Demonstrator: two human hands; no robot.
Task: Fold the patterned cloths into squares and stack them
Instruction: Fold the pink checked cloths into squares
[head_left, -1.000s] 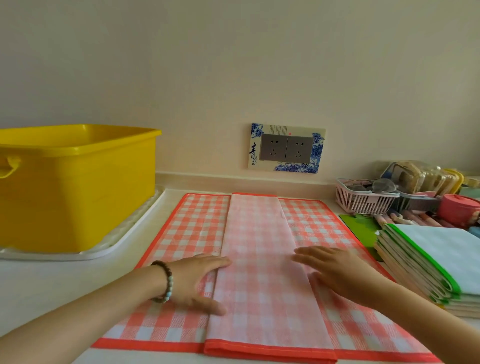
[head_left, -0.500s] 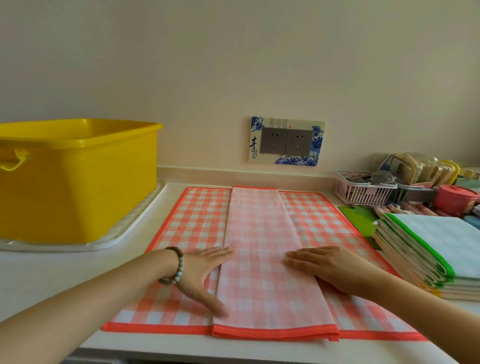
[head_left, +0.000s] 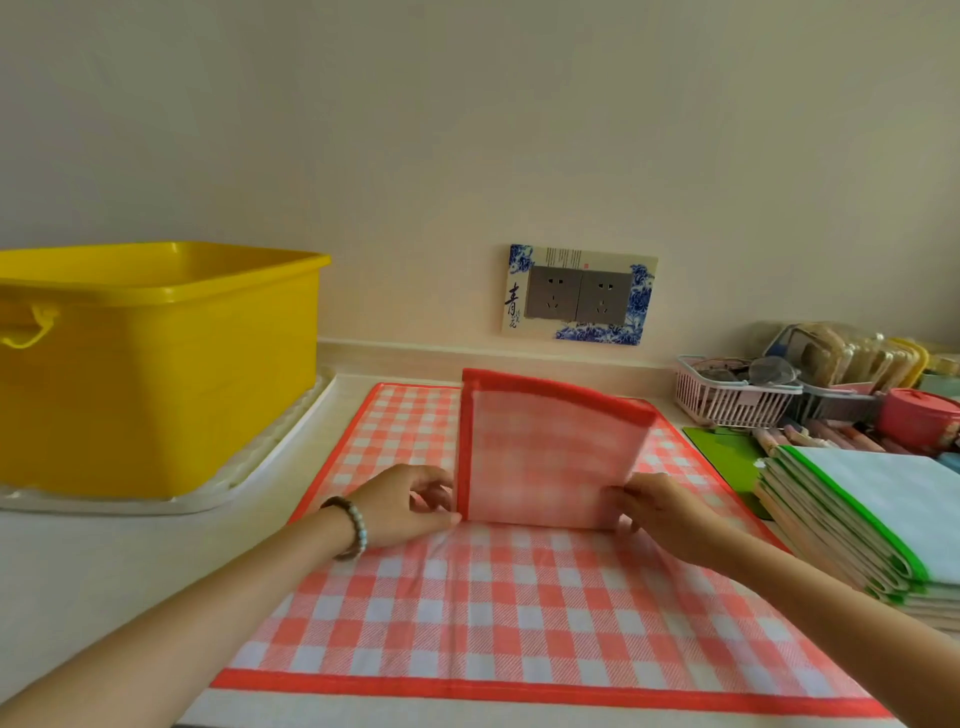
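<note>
Folded cloth (head_left: 550, 457) stands mid-fold on the flat checked cloth (head_left: 519, 613), middle of the tabletop (head_left: 104, 561). Your left hand (head_left: 405, 506) and right hand (head_left: 660, 514) each pinch a lower corner. Match hems squarely, then flatten the crease.

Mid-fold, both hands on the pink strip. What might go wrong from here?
1. The folded strip, pinched only at its lower corners by the left hand and right hand, has a bowed top edge; it may land skewed, not square.
2. The flat checked cloth beneath wrinkles by the left hand; pulling may drag it.
3. The green-edged stack lies near the right forearm; a sweep might knock it.
</note>
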